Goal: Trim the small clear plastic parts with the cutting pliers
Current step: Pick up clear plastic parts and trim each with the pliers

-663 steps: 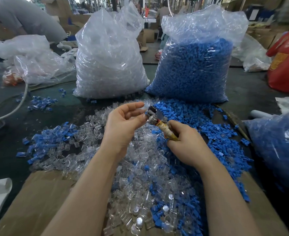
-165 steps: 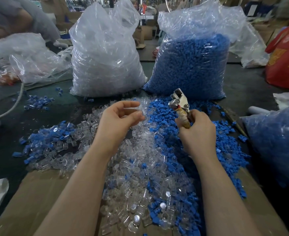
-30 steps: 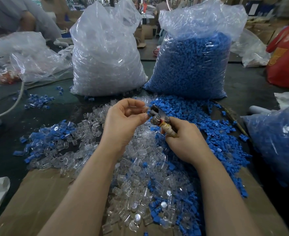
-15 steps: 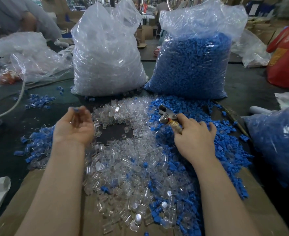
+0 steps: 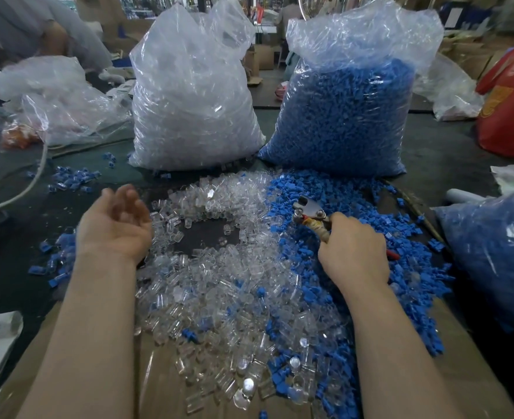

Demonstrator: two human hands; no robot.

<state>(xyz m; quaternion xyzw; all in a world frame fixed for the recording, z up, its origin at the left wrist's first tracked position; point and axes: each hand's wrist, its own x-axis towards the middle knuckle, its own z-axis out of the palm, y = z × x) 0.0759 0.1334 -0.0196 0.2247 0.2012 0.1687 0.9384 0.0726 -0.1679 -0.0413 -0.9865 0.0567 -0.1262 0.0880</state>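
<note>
A heap of small clear plastic parts covers the middle of the table, with blue parts mixed in and piled to its right. My right hand grips the cutting pliers by their taped handles, metal jaws pointing up-left over the blue pile. My left hand hovers palm up at the left edge of the clear heap, fingers loosely curled and blurred; I see nothing in it.
Two tall plastic bags stand behind the heap: one of clear parts, one of blue parts. Another blue-filled bag sits at the right. A smaller mixed pile lies left. Cardboard covers the near edge. Another person works far left.
My left hand swung left away from the pliers, and the clear part it pinched is no longer seen in it. My right hand lowered the pliers to the right over the blue pile.
</note>
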